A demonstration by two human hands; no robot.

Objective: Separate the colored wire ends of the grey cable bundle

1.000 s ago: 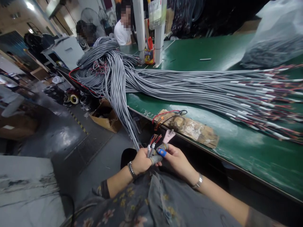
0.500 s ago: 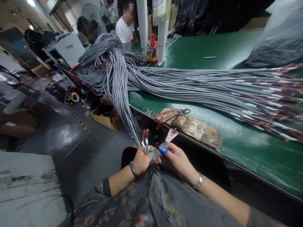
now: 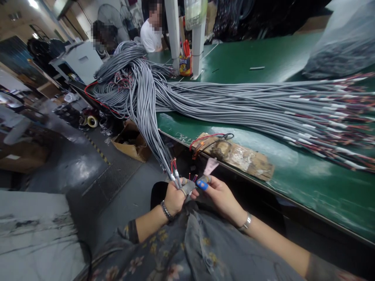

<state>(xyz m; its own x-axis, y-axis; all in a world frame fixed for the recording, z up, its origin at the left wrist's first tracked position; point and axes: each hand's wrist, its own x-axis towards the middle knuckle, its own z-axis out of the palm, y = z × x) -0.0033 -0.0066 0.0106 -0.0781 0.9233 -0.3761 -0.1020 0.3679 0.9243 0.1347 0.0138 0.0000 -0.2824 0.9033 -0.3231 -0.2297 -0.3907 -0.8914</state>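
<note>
Near the bench's [image 3: 304, 187] edge, your left hand [image 3: 175, 197] is curled around grey cables [image 3: 175, 180], stripped ends up, while your right hand [image 3: 219, 195] pinches a pink clip [image 3: 211, 166] beside thin wires [image 3: 193, 178] between your hands; whether it grips those wires too, I cannot tell. You seem to be working on one cable's wire end. The next move seems to call for a steady left hold and a fine, light right pinch.
</note>
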